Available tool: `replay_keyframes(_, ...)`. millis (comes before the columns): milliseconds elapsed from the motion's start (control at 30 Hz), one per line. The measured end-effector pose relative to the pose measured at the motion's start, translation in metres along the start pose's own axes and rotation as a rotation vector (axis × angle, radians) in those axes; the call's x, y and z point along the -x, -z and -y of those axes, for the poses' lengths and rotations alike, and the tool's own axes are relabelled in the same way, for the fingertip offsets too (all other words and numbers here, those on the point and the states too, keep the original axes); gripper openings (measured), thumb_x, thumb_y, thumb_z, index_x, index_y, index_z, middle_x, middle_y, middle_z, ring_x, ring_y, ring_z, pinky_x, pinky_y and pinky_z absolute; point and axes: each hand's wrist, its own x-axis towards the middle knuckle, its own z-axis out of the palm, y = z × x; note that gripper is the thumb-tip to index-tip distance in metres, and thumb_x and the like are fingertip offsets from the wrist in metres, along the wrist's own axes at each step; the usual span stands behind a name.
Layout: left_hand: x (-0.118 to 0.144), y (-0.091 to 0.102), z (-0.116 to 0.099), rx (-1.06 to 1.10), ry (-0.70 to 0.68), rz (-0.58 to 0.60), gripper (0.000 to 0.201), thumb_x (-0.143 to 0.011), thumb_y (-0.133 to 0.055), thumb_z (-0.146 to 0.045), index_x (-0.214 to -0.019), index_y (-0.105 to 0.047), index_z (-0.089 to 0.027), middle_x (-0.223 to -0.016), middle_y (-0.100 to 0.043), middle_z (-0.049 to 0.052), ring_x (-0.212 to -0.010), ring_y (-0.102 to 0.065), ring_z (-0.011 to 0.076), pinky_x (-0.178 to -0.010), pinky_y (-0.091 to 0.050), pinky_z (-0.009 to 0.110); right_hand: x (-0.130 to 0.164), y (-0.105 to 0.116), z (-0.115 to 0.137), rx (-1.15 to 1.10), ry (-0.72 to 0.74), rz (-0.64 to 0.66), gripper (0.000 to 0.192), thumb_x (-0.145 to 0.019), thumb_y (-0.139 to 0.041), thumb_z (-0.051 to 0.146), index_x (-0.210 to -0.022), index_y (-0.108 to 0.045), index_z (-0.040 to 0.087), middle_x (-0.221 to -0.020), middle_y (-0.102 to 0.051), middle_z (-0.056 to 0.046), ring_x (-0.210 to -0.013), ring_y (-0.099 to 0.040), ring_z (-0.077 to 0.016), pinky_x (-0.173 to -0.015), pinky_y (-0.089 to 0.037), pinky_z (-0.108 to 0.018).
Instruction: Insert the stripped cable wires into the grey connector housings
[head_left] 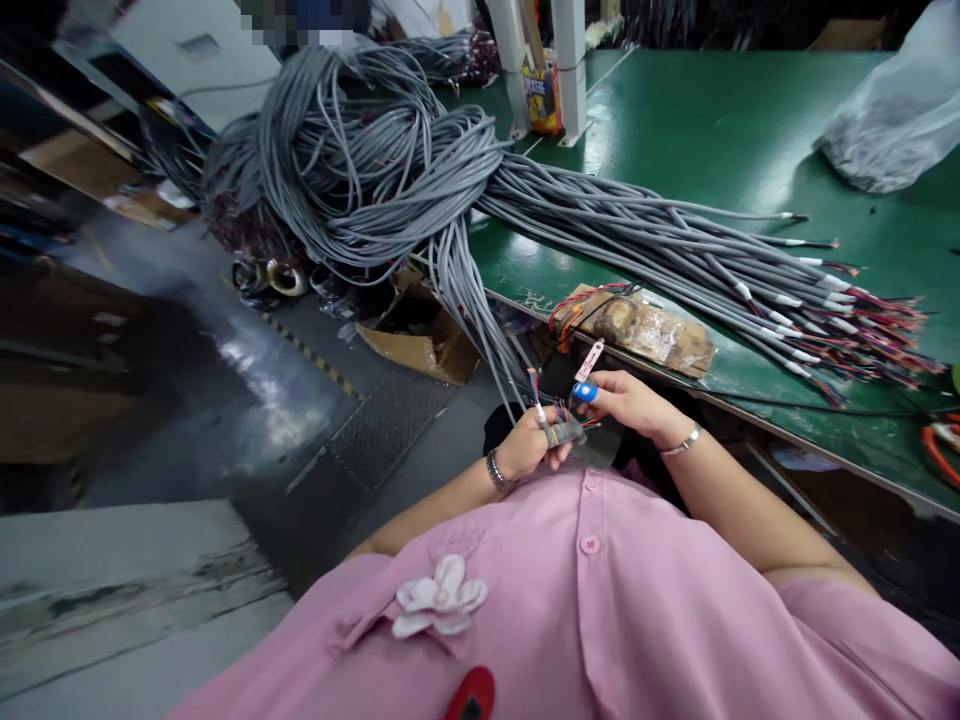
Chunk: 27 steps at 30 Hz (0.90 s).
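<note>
My left hand (526,446) is closed around the end of a grey cable (541,412), with thin coloured wires (561,410) fanning out at its fingers. A grey wrapped band (564,433) lies along that hand's index finger or the held cable; I cannot tell which. Close by on the right, my right hand (626,400) pinches a small object with a blue part (585,392) at the thumb and a pale pink strip (590,361) with dark marks pointing up. Its exact kind is unclear. The blue part is beside the wire ends.
A big coil of grey cables (375,170) hangs over the green table's (697,110) left end. Stripped cable ends (847,320) fan out rightward. A taped wooden block (652,335) sits at the edge. A plastic bag (892,120) stands far right; a cardboard box (420,335) lies below.
</note>
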Motion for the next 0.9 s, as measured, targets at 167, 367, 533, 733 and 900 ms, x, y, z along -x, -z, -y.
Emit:
replay_keyframes(167,-0.005,0.002,0.007,0.092,-0.036,-0.089,0.039,-0.076,-0.066,-0.05,-0.077,-0.062,-0.011,-0.048,-0.057,-0.002,-0.032,-0.046,0.0066,-0.033,-0.028,0.017,0.014,0.007,-0.01,-0.101,-0.085,0.068,0.038,-0.069,-0.076,0.049,-0.082,-0.063,0.016,-0.072,-0.062,0.0,-0.061,-0.055,-0.01,-0.057,-0.048,-0.023)
replay_keyframes(367,-0.003,-0.004,0.001,0.013,-0.059,-0.017,0.038,-0.075,-0.069,-0.048,-0.071,-0.061,-0.011,-0.051,-0.059,0.0,-0.035,-0.05,0.0072,-0.036,-0.031,0.017,0.007,-0.015,-0.017,-0.062,0.052,-0.124,0.036,-0.068,-0.076,0.048,-0.072,-0.061,0.016,-0.063,-0.056,0.002,-0.054,-0.048,-0.0086,-0.052,-0.041,-0.023)
replay_keyframes(533,-0.004,-0.003,0.005,0.07,-0.084,-0.101,0.038,-0.075,-0.068,-0.048,-0.073,-0.061,-0.011,-0.05,-0.059,0.0,-0.035,-0.05,0.0074,-0.036,-0.031,0.018,0.0,-0.023,-0.019,-0.113,0.049,-0.301,0.04,-0.067,-0.075,0.053,-0.066,-0.056,0.017,-0.056,-0.053,0.004,-0.049,-0.045,-0.0085,-0.049,-0.039,-0.024)
replay_keyframes(733,-0.01,0.001,0.01,0.272,-0.163,-0.247,0.037,-0.073,-0.069,-0.048,-0.08,-0.062,-0.012,-0.049,-0.057,-0.002,-0.034,-0.047,0.0079,-0.034,-0.033,0.019,0.006,-0.018,-0.027,-0.283,0.059,-0.332,0.038,-0.071,-0.074,0.05,-0.064,-0.053,0.019,-0.054,-0.049,0.005,-0.048,-0.042,-0.0077,-0.053,-0.044,-0.025)
replay_keyframes(900,-0.009,0.0,0.008,0.265,-0.163,-0.257,0.038,-0.073,-0.068,-0.049,-0.079,-0.061,-0.012,-0.05,-0.058,-0.001,-0.034,-0.049,0.0076,-0.034,-0.032,0.019,0.009,-0.02,-0.026,-0.332,-0.018,-0.243,0.032,-0.072,-0.074,0.046,-0.08,-0.06,0.019,-0.07,-0.057,0.002,-0.056,-0.049,-0.0083,-0.057,-0.048,-0.025)
